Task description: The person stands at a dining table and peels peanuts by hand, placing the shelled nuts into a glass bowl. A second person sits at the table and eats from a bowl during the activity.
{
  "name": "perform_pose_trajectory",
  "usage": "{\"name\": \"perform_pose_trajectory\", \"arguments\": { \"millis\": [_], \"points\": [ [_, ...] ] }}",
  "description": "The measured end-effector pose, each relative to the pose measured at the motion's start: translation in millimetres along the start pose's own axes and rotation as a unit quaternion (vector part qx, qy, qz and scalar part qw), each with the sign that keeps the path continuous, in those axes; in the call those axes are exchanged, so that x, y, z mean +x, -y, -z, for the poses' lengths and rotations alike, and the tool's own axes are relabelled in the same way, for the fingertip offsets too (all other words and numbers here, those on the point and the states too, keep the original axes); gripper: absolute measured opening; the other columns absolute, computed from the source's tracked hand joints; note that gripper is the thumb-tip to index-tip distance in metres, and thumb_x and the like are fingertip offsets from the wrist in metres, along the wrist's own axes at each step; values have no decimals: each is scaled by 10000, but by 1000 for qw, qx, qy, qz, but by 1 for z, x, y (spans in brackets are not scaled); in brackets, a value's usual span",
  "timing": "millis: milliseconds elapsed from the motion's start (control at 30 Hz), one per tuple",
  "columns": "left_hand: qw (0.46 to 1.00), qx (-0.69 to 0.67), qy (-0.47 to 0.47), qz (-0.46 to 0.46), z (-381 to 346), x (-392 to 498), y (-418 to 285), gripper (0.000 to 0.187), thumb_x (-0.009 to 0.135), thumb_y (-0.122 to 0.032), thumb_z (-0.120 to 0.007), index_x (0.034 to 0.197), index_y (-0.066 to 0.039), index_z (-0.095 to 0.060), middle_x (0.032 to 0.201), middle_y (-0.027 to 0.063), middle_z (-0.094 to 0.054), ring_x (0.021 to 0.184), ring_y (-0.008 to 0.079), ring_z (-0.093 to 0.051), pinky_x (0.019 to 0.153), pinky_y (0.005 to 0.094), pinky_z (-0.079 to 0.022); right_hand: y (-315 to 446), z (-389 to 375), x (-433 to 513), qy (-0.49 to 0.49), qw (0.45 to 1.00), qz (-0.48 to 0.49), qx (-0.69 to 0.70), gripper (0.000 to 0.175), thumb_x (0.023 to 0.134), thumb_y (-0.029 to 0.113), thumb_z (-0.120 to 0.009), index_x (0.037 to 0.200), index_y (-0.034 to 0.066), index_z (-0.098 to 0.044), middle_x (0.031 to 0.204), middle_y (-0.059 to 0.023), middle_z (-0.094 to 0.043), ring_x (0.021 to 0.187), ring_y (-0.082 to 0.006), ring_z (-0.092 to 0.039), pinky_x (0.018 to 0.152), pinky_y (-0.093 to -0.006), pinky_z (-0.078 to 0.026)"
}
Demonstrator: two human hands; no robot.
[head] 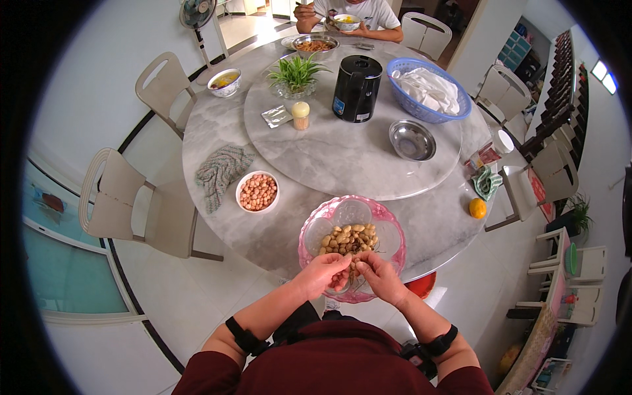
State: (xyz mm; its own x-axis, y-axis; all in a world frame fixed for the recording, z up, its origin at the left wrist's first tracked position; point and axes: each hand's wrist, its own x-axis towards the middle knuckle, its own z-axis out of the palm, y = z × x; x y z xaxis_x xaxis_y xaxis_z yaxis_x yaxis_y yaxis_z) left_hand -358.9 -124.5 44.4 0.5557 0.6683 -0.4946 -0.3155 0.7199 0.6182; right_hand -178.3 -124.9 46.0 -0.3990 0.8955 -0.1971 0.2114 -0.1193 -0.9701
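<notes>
Over the near rim of a pink-edged clear plastic bowl [399,232], my two hands meet at the fingertips. Between the thumb and fingers of my left hand [330,270] and those of my right hand [377,274] there is something small, apparently a peanut; the fingers partly cover it. Reddish kernels seem to show in the curled lower fingers of my left hand. Unshelled peanuts [348,237] lie in the bowl beyond my hands, with thin stems beside them. A white bowl full of shelled peanuts [257,191] stands to the left on the marble table [281,237].
A checked cloth [224,170] lies left, an orange [477,208] right. The raised round tabletop [316,163] bears a steel bowl [413,140], a black electric kettle [358,89], a toothpick holder [300,116], a plant [297,74] and a blue basket [429,111]. Opposite, a person holds a bowl.
</notes>
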Motion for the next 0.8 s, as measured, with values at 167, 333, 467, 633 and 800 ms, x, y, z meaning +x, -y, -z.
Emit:
{"name": "perform_pose_trajectory", "arguments": {
  "millis": [167,333,467,633,800],
  "points": [
    [999,-42,21,8,-5,4,2,220,885,-288,-482,839,-78,-533,654,29,-522,529,115,-477,474,228,-372,-1,-6,0,-9,999,-14,30,201,914,179,-423,991,17,-512,789,-18,-546,723,-84,-495,669,-231,-429],
    [1000,-18,24,-2,-6,3,0,133,869,-201,-499,873,-70,-521,678,28,-521,555,119,-480,496,229,-382,-1,-4,1,-7,994,-56,95,248,936,219,-374,983,20,-515,780,-1,-527,710,-73,-469,649,-220,-412],
    [1000,-1,19,-8,-9,4,1,132,833,-109,-515,943,-45,-479,719,33,-511,580,118,-486,525,223,-385,3,-1,1,1,990,-39,135,256,933,230,-382,981,18,-515,784,-1,-534,719,-77,-481,661,-220,-417],
    [1000,12,17,-24,-12,3,1,233,786,-22,-531,998,-16,-434,758,37,-491,613,120,-497,536,223,-386,8,2,3,-2,1000,1,-31,233,908,200,-443,1006,2,-516,848,-52,-585,789,-107,-539,698,-241,-444],
    [999,23,42,-20,-13,2,-3,270,774,-6,-538,1019,-14,-424,799,43,-500,643,133,-510,558,237,-403,11,5,3,6,1000,18,-14,248,900,188,-459,1044,-7,-510,881,-70,-591,828,-118,-548,721,-249,-452]
  ]
}}
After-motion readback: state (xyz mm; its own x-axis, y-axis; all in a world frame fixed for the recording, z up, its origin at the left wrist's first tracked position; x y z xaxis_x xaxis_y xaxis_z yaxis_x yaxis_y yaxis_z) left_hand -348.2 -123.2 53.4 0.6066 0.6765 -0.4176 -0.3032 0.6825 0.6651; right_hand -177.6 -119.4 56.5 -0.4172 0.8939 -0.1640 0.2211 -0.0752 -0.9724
